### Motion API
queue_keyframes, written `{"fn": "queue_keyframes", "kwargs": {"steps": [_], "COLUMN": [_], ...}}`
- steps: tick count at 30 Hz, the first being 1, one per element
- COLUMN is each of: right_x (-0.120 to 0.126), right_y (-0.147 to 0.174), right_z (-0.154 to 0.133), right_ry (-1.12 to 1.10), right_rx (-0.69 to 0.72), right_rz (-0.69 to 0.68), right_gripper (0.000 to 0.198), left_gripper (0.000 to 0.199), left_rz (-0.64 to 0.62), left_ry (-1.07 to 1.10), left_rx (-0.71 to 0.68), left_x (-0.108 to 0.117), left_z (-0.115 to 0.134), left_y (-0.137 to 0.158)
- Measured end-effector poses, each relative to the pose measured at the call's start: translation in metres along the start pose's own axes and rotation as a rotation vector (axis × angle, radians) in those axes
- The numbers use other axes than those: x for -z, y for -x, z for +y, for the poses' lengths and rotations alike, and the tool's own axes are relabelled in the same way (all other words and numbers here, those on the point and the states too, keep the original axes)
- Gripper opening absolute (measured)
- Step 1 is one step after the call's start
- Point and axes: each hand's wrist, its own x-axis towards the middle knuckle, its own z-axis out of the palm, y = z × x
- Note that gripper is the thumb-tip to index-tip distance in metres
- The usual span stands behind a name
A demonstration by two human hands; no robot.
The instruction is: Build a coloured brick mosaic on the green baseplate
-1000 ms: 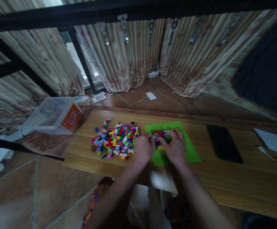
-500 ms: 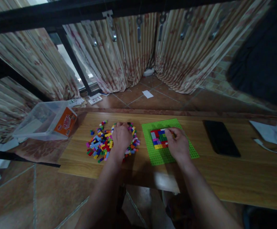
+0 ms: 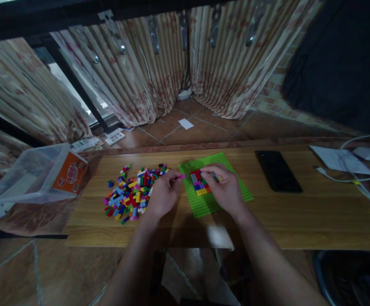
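My left hand (image 3: 163, 194) pinches a small pink toy brick (image 3: 181, 176) between thumb and fingertips, just off the left edge of the green baseplate (image 3: 200, 208). Over the plate, my right hand (image 3: 225, 187) has its thumb and forefinger together at the top of a block of coloured bricks (image 3: 200, 186). Whatever those fingertips hold, if anything, is too small to make out. Red, blue, purple and yellow bricks show in the block; its right part is partly covered by that hand. A loose pile of mixed bricks (image 3: 130, 197) lies left of my left hand.
The wooden table (image 3: 89, 221) carries a black phone-like slab (image 3: 278, 172) right of the plate. White paper (image 3: 339, 159) and a white cable (image 3: 326, 173) lie farther right. A clear plastic box (image 3: 28, 174) with an orange label stands beyond the table's left end.
My left hand has come out of the brick pile and moved right towards the baseplate, now with a pink brick in its fingers. My right hand stays over the block. The view has turned right.
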Motion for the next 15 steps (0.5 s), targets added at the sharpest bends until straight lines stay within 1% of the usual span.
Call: {"fn": "queue_keyframes", "kwargs": {"steps": [3,6,10,15], "right_x": [0.0,0.001,0.005,0.011], "right_y": [0.003,0.004,0.004,0.002], "right_z": [-0.006,-0.007,-0.006,0.001], "right_ry": [-0.008,0.028,0.056,0.119], "right_rx": [0.053,0.043,0.009,0.004], "right_rz": [-0.196,-0.287,-0.348,-0.373], "right_gripper": [0.016,0.015,0.015,0.016], "left_gripper": [0.019,0.017,0.017,0.018], "left_rz": [-0.137,-0.194,-0.176,-0.149], "left_ry": [0.24,0.356,0.414,0.361], "left_rx": [-0.016,0.033,0.096,0.12], "left_x": [-0.013,-0.019,-0.023,-0.029], "left_z": [0.003,0.004,0.004,0.003], "left_y": [0.007,0.008,0.007,0.005]}}
